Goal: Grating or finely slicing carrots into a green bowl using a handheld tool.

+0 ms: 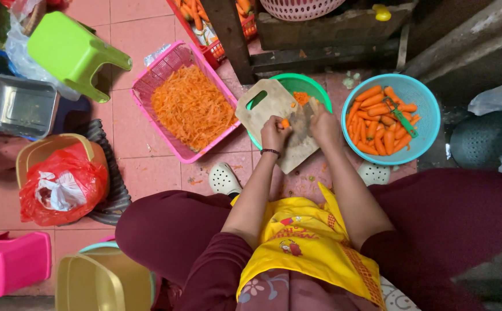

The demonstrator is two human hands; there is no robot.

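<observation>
Sitting left of the pale wooden cutting board [274, 118], a pink plastic basket [164, 66] holds soft, light carrot shreds [192, 106]. On the board, the left hand [275, 133] pinches a short orange carrot stub [285, 122] between its fingertips; it looks firm, small and likely slippery, best gripped by its uncut end. The right hand [324, 124] is closed around a knife [303, 118], its blade just beside the stub. Right of the board, a blue plastic colander [429, 124] carries whole peeled carrots [377, 121].

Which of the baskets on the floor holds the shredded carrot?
The pink rectangular basket, left of the cutting board. The round blue basket on the right holds whole peeled carrots instead.
</observation>
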